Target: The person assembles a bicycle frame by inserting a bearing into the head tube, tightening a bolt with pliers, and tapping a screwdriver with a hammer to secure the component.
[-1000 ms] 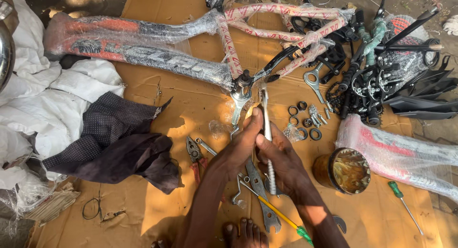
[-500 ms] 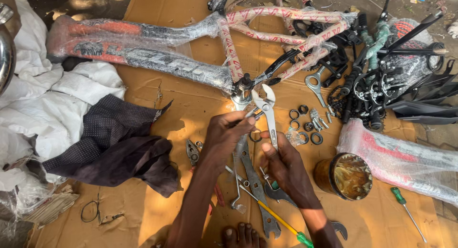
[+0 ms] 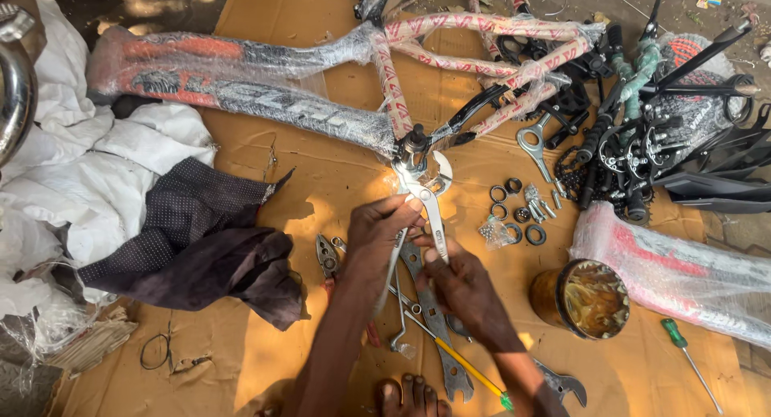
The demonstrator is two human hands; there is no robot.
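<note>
While both hands work one tool together, the left hand [image 3: 377, 232] is closed around one handle of the slip-joint pliers [image 3: 424, 194] and the right hand [image 3: 459, 282] is curled around the other, so neither has a finger free. The pliers point toward 12 o'clock, their jaws open at the bottom bracket [image 3: 414, 140] of the wrapped bicycle frame [image 3: 321, 110], which lies across the cardboard [image 3: 265, 16] on the ground. Judging by the loose rings and bearings [image 3: 514, 212] at 3 o'clock of the hands, the grease tin [image 3: 580, 298] at 4 o'clock and the spare wrenches [image 3: 434, 337] under the wrists, the fitting is only begun: most small parts lie unmounted.
</note>
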